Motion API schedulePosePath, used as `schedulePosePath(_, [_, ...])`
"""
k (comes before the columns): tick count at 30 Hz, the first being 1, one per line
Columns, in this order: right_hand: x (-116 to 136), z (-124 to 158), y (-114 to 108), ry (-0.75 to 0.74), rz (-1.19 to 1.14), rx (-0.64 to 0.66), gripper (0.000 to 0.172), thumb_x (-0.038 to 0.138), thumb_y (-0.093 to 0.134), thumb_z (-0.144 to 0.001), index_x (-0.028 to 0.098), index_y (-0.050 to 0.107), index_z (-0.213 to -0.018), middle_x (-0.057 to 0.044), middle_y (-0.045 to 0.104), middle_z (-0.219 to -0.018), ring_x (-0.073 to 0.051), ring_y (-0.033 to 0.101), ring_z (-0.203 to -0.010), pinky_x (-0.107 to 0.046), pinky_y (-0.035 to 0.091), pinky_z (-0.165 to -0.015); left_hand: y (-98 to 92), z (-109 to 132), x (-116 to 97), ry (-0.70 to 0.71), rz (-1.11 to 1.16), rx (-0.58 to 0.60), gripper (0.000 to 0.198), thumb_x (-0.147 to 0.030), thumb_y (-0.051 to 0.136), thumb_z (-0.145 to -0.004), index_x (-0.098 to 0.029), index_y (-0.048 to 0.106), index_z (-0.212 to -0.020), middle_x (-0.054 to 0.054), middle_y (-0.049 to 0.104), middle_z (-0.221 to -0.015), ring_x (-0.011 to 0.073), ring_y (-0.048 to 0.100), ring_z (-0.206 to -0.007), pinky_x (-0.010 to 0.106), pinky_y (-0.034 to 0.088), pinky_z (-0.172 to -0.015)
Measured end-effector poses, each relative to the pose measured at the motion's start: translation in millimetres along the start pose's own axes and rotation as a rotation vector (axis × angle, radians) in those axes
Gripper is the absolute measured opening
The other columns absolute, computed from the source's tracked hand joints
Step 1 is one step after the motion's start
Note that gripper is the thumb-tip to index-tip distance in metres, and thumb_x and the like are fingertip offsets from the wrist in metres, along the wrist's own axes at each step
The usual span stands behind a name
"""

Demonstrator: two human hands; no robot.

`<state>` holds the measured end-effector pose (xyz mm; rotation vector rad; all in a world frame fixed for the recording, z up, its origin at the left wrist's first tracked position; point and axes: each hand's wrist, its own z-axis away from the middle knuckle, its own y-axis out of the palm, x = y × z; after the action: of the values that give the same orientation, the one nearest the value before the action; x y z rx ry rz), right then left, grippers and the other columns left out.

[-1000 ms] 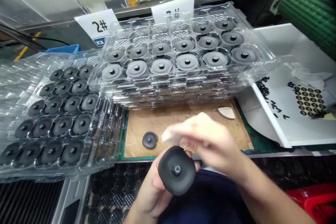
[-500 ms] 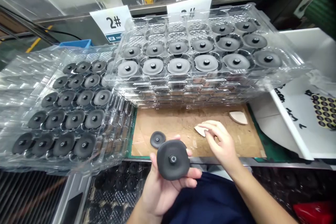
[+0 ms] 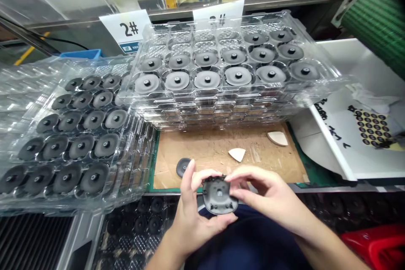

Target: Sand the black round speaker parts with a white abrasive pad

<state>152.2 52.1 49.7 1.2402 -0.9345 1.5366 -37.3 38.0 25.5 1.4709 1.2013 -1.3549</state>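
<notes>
A rounded black plastic cap (image 3: 220, 197) is held near my body, its clipped underside facing me. Around its left and lower rim wrap the fingers and thumb of my left hand (image 3: 198, 215). My right hand (image 3: 261, 190) pinches the cap's upper right edge with thumb and fingers. Beyond my left fingers, a second black round part (image 3: 182, 167) lies on the cardboard mat (image 3: 202, 145), partly hidden. A pale wedge-shaped pad (image 3: 237, 154) rests on the mat past my right hand, and another pale wedge (image 3: 277, 138) lies farther right.
Stacked clear trays (image 3: 207, 97) of black caps stand behind the mat. More filled trays (image 3: 122, 152) are at the left. At right is a white bin (image 3: 332, 143) holding a sheet of round stickers (image 3: 371, 128). A red object (image 3: 376, 244) sits lower right.
My right hand has left the pale wedge and come to the cap's edge. The cap in my left hand has been flipped from its knobbed face to its underside.
</notes>
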Motion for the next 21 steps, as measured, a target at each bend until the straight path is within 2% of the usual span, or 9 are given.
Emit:
schedulePosePath(2, [10, -2, -1, 0.060, -0.044, 0.155, 0.014, 0.024, 0.066, -0.079, 0.020, 0.070, -0.091, -0.001, 0.067, -0.078, -0.012, 0.058, -0.067, -0.024, 0.049, -0.063, -0.7, 1, -2, -0.071, 0.063, 0.015, 0.103, -0.005, 0.074, -0.062, -0.032, 0.016, -0.144, 0.008, 0.063, -0.111, 0.0295, 0.058, -0.103, 0.041, 0.039, -0.096])
schedulePosePath(4, [15, -5, -3, 0.105, -0.138, 0.248, 0.011, 0.022, 0.068, -0.077, 0.019, 0.071, -0.087, 0.000, 0.067, -0.075, -0.011, 0.058, -0.066, -0.022, 0.048, -0.062, -0.5, 1, -5, -0.125, 0.117, 0.063, 0.099, -0.017, 0.073, -0.067, -0.027, 0.014, -0.145, 0.010, 0.063, -0.106, 0.0303, 0.060, -0.100, 0.041, 0.038, -0.096])
schedulePosePath(7, [18, -8, -4, 0.173, -0.343, 0.334, 0.009, 0.015, 0.071, -0.073, 0.019, 0.071, -0.081, 0.002, 0.066, -0.073, -0.008, 0.059, -0.065, -0.019, 0.047, -0.063, 1.4, 1, -11, -0.221, 0.192, 0.160, 0.096, -0.036, 0.070, -0.072, -0.026, 0.009, -0.146, 0.010, 0.063, -0.104, 0.0301, 0.061, -0.098, 0.041, 0.039, -0.094])
schedulePosePath(11, [16, -5, -5, 0.210, -0.500, 0.404, 0.015, 0.011, 0.072, -0.071, 0.019, 0.071, -0.083, 0.003, 0.066, -0.072, -0.006, 0.060, -0.065, -0.016, 0.047, -0.062, 6.7, 1, -15, -0.357, 0.303, 0.248, 0.105, -0.051, 0.069, -0.067, -0.026, 0.004, -0.145, 0.010, 0.065, -0.107, 0.0306, 0.060, -0.102, 0.043, 0.038, -0.096])
schedulePosePath(14, [13, 5, -8, 0.194, -0.538, 0.356, 0.009, 0.010, 0.072, -0.071, 0.017, 0.068, -0.076, 0.003, 0.066, -0.073, -0.006, 0.061, -0.067, -0.017, 0.047, -0.065, 11.4, 2, -15, -0.362, 0.267, 0.264, 0.111, -0.048, 0.073, -0.064, -0.026, 0.001, -0.145, 0.009, 0.066, -0.106, 0.0302, 0.059, -0.103, 0.043, 0.034, -0.100])
schedulePosePath(17, [7, 18, -10, 0.185, -0.533, 0.245, 0.009, 0.012, 0.073, -0.071, 0.017, 0.066, -0.071, 0.003, 0.067, -0.071, -0.007, 0.063, -0.066, -0.017, 0.049, -0.066, 16.4, 2, -15, -0.349, 0.215, 0.286, 0.110, -0.046, 0.074, -0.065, -0.027, 0.000, -0.145, 0.009, 0.064, -0.107, 0.0290, 0.059, -0.102, 0.042, 0.035, -0.098])
schedulePosePath(21, [-5, 36, -10, 0.149, -0.497, 0.059, 0.010, 0.020, 0.077, -0.069, 0.019, 0.068, -0.074, 0.002, 0.069, -0.070, -0.009, 0.065, -0.066, -0.017, 0.050, -0.065, 23.8, -1, -13, -0.219, 0.126, 0.293, 0.100, -0.044, 0.072, -0.067, -0.032, 0.008, -0.143, 0.006, 0.061, -0.113, 0.0253, 0.056, -0.108, 0.037, 0.035, -0.098])
